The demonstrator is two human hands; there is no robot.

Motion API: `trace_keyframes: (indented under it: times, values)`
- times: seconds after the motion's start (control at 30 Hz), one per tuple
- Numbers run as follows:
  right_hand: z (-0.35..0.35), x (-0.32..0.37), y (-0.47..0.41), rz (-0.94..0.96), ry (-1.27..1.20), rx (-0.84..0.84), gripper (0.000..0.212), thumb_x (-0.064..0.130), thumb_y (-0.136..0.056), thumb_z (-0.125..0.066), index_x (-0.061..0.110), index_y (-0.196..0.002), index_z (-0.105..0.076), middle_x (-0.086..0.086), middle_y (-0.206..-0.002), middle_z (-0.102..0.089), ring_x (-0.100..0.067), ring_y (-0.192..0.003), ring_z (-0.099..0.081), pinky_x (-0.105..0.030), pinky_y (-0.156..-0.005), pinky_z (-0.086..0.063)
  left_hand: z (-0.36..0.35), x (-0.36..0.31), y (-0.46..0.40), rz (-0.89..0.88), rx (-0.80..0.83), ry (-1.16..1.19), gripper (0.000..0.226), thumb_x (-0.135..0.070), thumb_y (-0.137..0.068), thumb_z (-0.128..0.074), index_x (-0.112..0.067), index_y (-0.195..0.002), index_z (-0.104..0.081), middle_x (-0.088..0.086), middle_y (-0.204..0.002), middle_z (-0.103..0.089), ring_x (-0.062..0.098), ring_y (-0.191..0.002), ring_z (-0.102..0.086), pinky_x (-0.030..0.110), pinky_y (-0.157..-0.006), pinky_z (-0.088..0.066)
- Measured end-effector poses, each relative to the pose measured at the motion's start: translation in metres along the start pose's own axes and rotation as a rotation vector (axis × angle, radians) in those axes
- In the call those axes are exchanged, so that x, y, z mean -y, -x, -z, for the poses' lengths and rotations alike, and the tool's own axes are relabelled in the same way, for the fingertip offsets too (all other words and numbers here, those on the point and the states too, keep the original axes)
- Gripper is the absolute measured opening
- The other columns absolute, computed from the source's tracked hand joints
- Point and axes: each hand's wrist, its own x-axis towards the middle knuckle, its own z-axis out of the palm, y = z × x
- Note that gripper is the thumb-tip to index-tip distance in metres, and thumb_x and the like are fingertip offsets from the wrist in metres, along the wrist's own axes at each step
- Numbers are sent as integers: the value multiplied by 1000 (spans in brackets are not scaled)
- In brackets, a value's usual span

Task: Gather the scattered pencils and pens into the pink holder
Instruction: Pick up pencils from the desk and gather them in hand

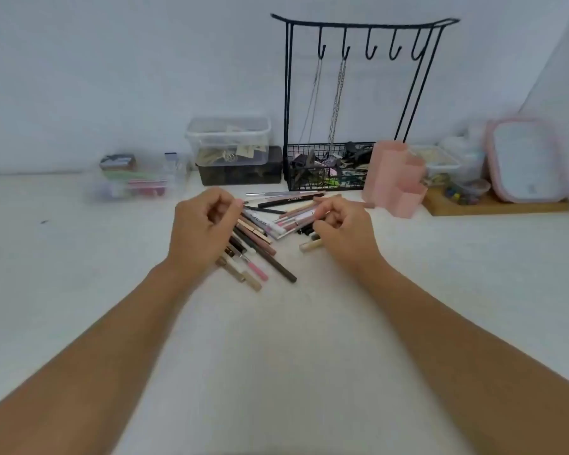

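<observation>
Several pencils and pens point(260, 244) lie scattered in a heap on the white table point(276, 356), brown, black, pink and beige. My right hand point(342, 231) grips a bundle of pencils point(296, 221) that sticks out to the left, just above the heap. My left hand point(204, 224) hovers over the heap's left side with its fingers curled; a small pink tip shows at the fingertips, and whether it holds that is unclear. The pink holder point(396, 178), made of hexagonal tubes, stands behind and to the right of my right hand.
A black wire rack point(329, 169) with hooks and hanging chains stands behind the heap. Clear plastic boxes point(227, 142) sit at the back left. A wooden tray point(493, 205) with a pink-rimmed mirror and small containers lies at the right.
</observation>
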Motion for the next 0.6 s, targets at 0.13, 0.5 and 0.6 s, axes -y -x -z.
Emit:
trace_keyframes:
  times: [0.13,0.5,0.6]
  values:
    - [1,1,6,3,5,75,16,-4,-78,-64,12,-81,-63,5,-50,-48,-8,-48,-40,-26,-54,-42,-3,5,9,68,50,-24,16,-15,-91,-72,-26,-80,-69,2,-58,-57,11,-52,-49,23,-56,-42]
    - [-6,13,12,113,464,451,23,44,-71,-73,27,-74,-60,9,-66,-59,-6,-63,-54,-27,-59,-44,-1,8,4,10,185,-91,11,-9,-89,-71,-16,-81,-71,11,-53,-53,9,-49,-44,14,-60,-40]
    - [-6,15,12,140,495,462,24,49,-71,-72,28,-73,-59,9,-66,-57,-5,-63,-53,-25,-58,-38,0,10,4,100,214,-31,21,-4,-89,-57,-17,-82,-71,4,-60,-61,17,-54,-51,29,-57,-44]
